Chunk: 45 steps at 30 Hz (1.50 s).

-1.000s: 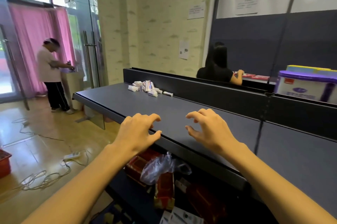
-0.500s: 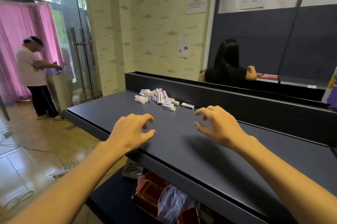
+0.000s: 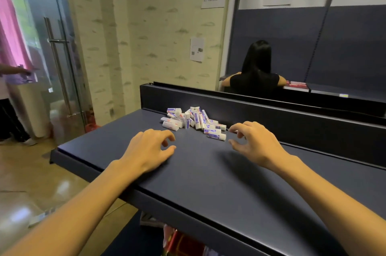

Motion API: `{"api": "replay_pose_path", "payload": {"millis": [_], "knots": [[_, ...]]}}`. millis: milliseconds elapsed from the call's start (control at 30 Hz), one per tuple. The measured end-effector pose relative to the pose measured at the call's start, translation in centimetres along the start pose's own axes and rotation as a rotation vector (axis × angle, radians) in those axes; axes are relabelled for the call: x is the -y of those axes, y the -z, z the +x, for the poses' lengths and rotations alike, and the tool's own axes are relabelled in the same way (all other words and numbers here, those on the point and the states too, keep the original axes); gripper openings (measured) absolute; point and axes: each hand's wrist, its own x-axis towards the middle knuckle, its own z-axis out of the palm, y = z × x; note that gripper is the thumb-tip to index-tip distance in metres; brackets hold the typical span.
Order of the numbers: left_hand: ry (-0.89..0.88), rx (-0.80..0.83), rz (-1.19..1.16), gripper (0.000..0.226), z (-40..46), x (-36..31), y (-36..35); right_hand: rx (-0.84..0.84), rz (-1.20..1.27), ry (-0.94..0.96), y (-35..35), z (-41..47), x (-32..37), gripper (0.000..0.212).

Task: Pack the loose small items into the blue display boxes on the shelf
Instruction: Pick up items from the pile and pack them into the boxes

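A heap of several small white packets with purple and red print (image 3: 193,120) lies near the far left end of the dark shelf top (image 3: 208,176), against its raised back wall. My left hand (image 3: 149,148) hovers just short of the heap with fingers loosely curled, holding nothing. My right hand (image 3: 253,143) is at the heap's right end, fingers curled and empty, fingertips close to the nearest packet (image 3: 217,136). No blue display box is in view.
The shelf's back wall (image 3: 271,122) runs behind the heap. A person in black (image 3: 258,72) sits beyond it at another shelf. Another person (image 3: 8,93) stands at the left by a glass door. Red packages (image 3: 179,243) lie on the lower shelf.
The view has swung left and closer to the heap. Both hands have moved forward along the shelf top towards the packets, still empty.
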Motion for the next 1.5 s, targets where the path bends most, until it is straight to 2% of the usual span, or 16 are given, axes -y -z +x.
{"api": "replay_pose_path", "payload": {"millis": [300,567,867,1100,1367,1500], "knots": [[-0.173,0.037,-0.041,0.027,7.7,6.9,-1.1,-0.025,-0.025,-0.248,-3.3,4.1,3.2,0.026],[-0.313,0.031,-0.107,0.028,12.2,9.4,-3.5,-0.047,-0.08,-0.473,-6.5,5.8,5.6,0.026],[-0.387,-0.022,-0.252,0.023,12.8,10.5,-6.3,-0.061,-0.149,-0.572,-7.9,5.9,6.2,0.029],[-0.362,0.027,-0.28,0.024,12.4,10.7,-6.2,-0.106,0.02,-0.667,-8.4,5.5,6.1,0.02],[-0.256,0.033,-0.236,0.031,11.9,10.2,-5.9,-0.114,0.049,-0.755,-8.6,5.5,6.6,0.02],[-0.239,0.042,-0.241,0.023,12.0,10.4,-5.9,-0.126,0.066,-0.776,-8.6,5.7,6.8,0.017]]}}
